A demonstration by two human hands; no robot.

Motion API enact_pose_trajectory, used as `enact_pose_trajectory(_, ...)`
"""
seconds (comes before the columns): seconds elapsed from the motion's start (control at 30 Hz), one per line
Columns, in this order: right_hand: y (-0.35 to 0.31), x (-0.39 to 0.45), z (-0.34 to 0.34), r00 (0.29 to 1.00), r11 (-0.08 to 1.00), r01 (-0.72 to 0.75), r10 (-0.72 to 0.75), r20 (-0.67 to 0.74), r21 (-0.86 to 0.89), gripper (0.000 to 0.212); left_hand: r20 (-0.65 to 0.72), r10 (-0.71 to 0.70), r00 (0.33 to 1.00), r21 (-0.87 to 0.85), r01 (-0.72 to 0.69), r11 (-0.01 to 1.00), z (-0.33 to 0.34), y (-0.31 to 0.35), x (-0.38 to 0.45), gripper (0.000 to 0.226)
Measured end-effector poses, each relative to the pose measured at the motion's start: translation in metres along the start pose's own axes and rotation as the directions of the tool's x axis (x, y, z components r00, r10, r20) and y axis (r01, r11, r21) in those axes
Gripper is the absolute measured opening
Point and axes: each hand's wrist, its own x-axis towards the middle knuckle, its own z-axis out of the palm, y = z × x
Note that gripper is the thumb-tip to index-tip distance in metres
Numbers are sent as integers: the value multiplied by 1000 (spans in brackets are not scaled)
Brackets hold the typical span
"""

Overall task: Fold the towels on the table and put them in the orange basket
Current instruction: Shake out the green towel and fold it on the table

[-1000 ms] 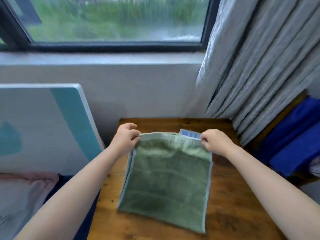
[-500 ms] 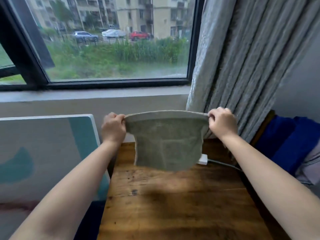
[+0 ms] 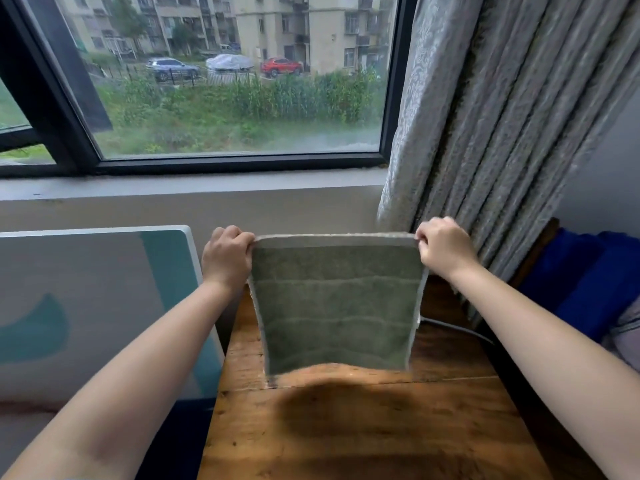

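- Panel (image 3: 86, 306), one, white with teal shapes, leans at the far left beside the table.
- Window (image 3: 221, 81), one, dark-framed, fills the far wall; three parked cars and pale apartment blocks show through the glass beyond a strip of green plants.
- Left hand (image 3: 227, 259), fingers curled tight, pinches the upper left corner of the towel.
- Towel (image 3: 334, 303), one, green, hangs flat in the air between the two hands, over the far half of the table; its lower edge is just above the wood, and I cannot tell if the lower left corner touches it.
- Table (image 3: 363, 427), one, brown wood, carries a dark shadow below the towel.
- Right hand (image 3: 445, 251), fingers curled, grips the upper right corner of the towel.
- Cable (image 3: 457, 329), one, runs across the table's far right edge.
- Curtain (image 3: 502, 116), one, grey and pleated, hangs at the far right.
- Blue cloth (image 3: 595, 282), one pile, lies at the right edge, off the table.
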Motion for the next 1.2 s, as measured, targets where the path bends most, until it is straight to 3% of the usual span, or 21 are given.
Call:
enact_pose_trajectory(0.1, 2, -8, 10, 977, 998, 29, -18, 211, -48, 19, 205, -7, 979, 124, -19, 992, 9, -11, -8, 26)
enact_pose_trajectory(0.2, 2, -14, 16, 962, 1000, 15, -9, 273, -19, 18, 340, -26, 940, 121, -16, 993, 13, -16, -13, 27)
enact_pose_trajectory(0.33, -9, -15, 19, 959, 999, 1, 8, 285, -34, 20, 619, -95, 780, 250, -81, 965, 8, -13, -13, 25)
enact_pose_trajectory(0.4, -18, -13, 24, 958, 998, -7, 23, 286, -56, 21, 674, -160, 722, 314, -83, 946, 6, -12, -12, 25)
enact_pose_trajectory(0.47, -28, -8, 29, 958, 998, -33, 46, 283, -50, 22, 632, -218, 744, 315, 10, 949, 8, -15, -7, 24)
enact_pose_trajectory(0.6, -34, 10, 34, 963, 993, -117, 109, 247, 19, 25, 420, -261, 870, 212, 186, 960, 11, -15, 6, 23)
enact_pose_trajectory(0.77, -31, 38, 40, 985, 983, -135, 119, 123, 127, 26, 227, -193, 955, 124, 168, 978, 14, -9, 29, 24)
enact_pose_trajectory(1.0, -29, 66, 34, 997, 995, 28, -20, -79, 91, 21, 33, -92, 995, 70, 90, 993, 5, -12, 53, 25)
enact_pose_trajectory(1.1, -24, 56, 34, 986, 995, 92, -86, -146, 36, 18, 33, -55, 998, 151, 50, 987, 6, -16, 39, 25)
enact_pose_trajectory(1.2, -18, 22, 43, 966, 969, 235, -241, -90, -73, 4, 216, 10, 976, 240, -63, 969, 19, -28, 6, 22)
